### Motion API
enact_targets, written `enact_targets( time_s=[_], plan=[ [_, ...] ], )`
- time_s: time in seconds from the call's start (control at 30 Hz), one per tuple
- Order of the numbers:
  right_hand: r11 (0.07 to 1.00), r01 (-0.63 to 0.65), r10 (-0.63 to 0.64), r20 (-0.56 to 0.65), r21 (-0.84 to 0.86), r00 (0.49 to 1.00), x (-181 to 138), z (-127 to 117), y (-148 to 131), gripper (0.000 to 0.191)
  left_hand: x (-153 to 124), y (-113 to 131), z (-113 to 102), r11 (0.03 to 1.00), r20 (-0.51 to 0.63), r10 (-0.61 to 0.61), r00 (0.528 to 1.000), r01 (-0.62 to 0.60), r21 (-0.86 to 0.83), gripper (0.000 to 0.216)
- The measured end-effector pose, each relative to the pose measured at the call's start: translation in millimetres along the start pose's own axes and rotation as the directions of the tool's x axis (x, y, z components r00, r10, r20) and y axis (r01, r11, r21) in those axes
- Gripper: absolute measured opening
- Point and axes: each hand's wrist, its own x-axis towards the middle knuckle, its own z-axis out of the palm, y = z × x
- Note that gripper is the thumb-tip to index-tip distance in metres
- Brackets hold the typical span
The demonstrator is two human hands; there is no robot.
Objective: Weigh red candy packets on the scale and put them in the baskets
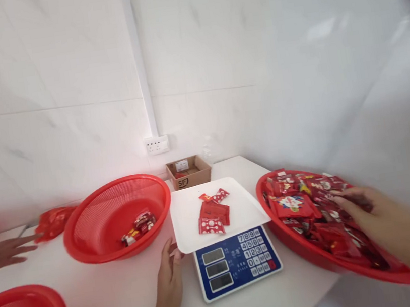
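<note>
My left hand (169, 275) is at the near left corner of the white tray (185, 202), its fingers bent around the edge and partly hidden. The tray sits on the blue and white weighing scale (239, 263). Several red wrapped sweets (213, 213) lie on it, some with white dots. On the right, my right hand (378, 220) is over the heaped red packets (292, 207) in a wide red basin (318, 254). Its thumb and fingers are drawn together among the wrappers; what is between them cannot be made out.
A red basket (87, 241) with a few packets stands left of the tray; another red basket (54, 306) is nearer. Another person's hand (5, 252) reaches in beside a red plastic bag (56, 220). Behind the tray stands a cardboard box (195, 179), below a wall socket (157, 145).
</note>
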Motion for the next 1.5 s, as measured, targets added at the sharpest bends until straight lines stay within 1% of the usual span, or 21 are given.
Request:
enact_targets(
  time_s=[0.1, 0.17, 0.23, 0.3, 0.4, 0.47, 0.6, 0.7, 0.8, 0.9, 1.0, 1.07, 1.1, 1.17, 1.23, 1.3, 1.37, 1.4, 1.43, 1.5],
  plan=[
    [0.992, 0.058, -0.072, 0.121, 0.116, 0.990, -16.8, 24.4, -43.6, 0.028, -2.3, 0.6, -0.4, 1.000, 0.004, 0.002, 1.000, -0.002, 0.008, 0.060],
    [0.973, 0.091, -0.137, 0.220, 0.210, 0.966, -26.7, 47.4, -68.6, 0.029, -4.3, 2.1, -0.6, 1.000, 0.002, 0.001, 1.000, -0.001, 0.017, 0.058],
    [0.944, 0.116, -0.212, 0.295, 0.310, 0.932, -32.8, 72.8, -86.2, 0.030, -5.6, 3.8, -0.7, 1.000, 0.004, -0.009, 1.000, 0.009, 0.022, 0.057],
    [0.920, 0.108, -0.243, 0.332, 0.376, 0.911, -35.2, 96.9, -96.8, 0.033, -6.1, 4.6, -0.8, 1.000, 0.013, -0.016, 1.000, 0.016, 0.017, 0.057],
    [0.918, 0.205, -0.328, 0.360, 0.339, 0.873, -36.5, 124.8, -106.7, 0.049, -5.4, 3.8, -1.0, 1.000, 0.013, -0.009, 1.000, 0.009, 0.004, 0.057],
    [0.917, 0.282, -0.381, 0.413, 0.282, 0.827, -38.2, 136.8, -114.1, 0.059, -4.8, 2.8, -1.2, 1.000, 0.013, -0.006, 1.000, 0.006, -0.004, 0.057],
    [0.918, 0.368, -0.384, 0.575, 0.150, 0.722, -42.5, 150.2, -134.0, 0.073, -4.6, 4.0, -0.9, 1.000, 0.030, -0.002, 1.000, 0.002, -0.005, 0.057],
    [0.896, 0.423, -0.407, 0.625, 0.133, 0.666, -41.6, 156.6, -149.1, 0.079, -5.0, 6.6, -0.3, 1.000, 0.031, -0.005, 1.000, 0.005, 0.004, 0.059],
    [0.890, 0.435, -0.404, 0.682, 0.139, 0.609, -36.3, 159.6, -160.4, 0.085, -5.1, 7.6, 0.1, 1.000, 0.024, -0.008, 1.000, 0.008, 0.003, 0.062],
    [0.884, 0.441, -0.402, 0.727, 0.151, 0.556, -29.3, 157.9, -165.9, 0.084, -5.0, 7.1, 0.4, 1.000, 0.024, -0.004, 1.000, 0.005, -0.022, 0.060],
    [0.874, 0.444, -0.433, 0.728, 0.197, 0.532, -24.0, 153.9, -164.3, 0.073, -5.2, 6.8, 0.4, 0.999, 0.022, 0.011, 1.000, -0.010, -0.046, 0.057],
    [0.874, 0.440, -0.444, 0.707, 0.206, 0.550, -23.4, 151.1, -159.5, 0.068, -5.6, 7.3, 0.4, 0.999, 0.023, 0.018, 1.000, -0.017, -0.048, 0.056],
    [0.876, 0.436, -0.448, 0.682, 0.206, 0.578, -24.5, 149.4, -156.0, 0.066, -5.8, 7.6, 0.4, 0.999, 0.023, 0.017, 1.000, -0.016, -0.045, 0.055],
    [0.876, 0.424, -0.471, 0.587, 0.228, 0.658, -30.0, 144.6, -146.6, 0.063, -6.1, 8.1, 0.3, 0.999, 0.023, 0.013, 1.000, -0.012, -0.036, 0.054],
    [0.856, 0.421, -0.515, 0.431, 0.299, 0.741, -40.2, 137.5, -133.2, 0.055, -6.2, 8.6, 0.1, 1.000, 0.024, 0.014, 1.000, -0.013, -0.029, 0.053],
    [0.813, 0.444, -0.547, 0.234, 0.377, 0.803, -55.3, 129.1, -115.3, 0.045, -6.3, 9.1, 0.1, 1.000, 0.028, 0.016, 0.999, -0.015, -0.022, 0.054],
    [0.781, 0.471, -0.535, 0.051, 0.410, 0.843, -74.5, 121.5, -94.0, 0.035, -6.4, 9.9, 0.0, 1.000, 0.021, 0.015, 1.000, -0.015, -0.007, 0.054],
    [0.781, 0.468, -0.514, -0.002, 0.414, 0.858, -85.3, 118.5, -82.9, 0.030, -6.5, 10.3, 0.0, 1.000, 0.016, 0.016, 1.000, -0.016, 0.005, 0.054],
    [0.782, 0.460, -0.497, -0.026, 0.421, 0.867, -96.5, 116.3, -72.1, 0.026, -6.6, 10.7, -0.1, 1.000, 0.011, 0.019, 1.000, -0.019, 0.018, 0.054],
    [0.794, 0.414, -0.462, -0.001, 0.446, 0.887, -119.3, 113.9, -53.2, 0.021, -6.6, 11.1, -0.3, 0.999, 0.004, 0.028, 1.000, -0.028, 0.044, 0.053]
  ],
)
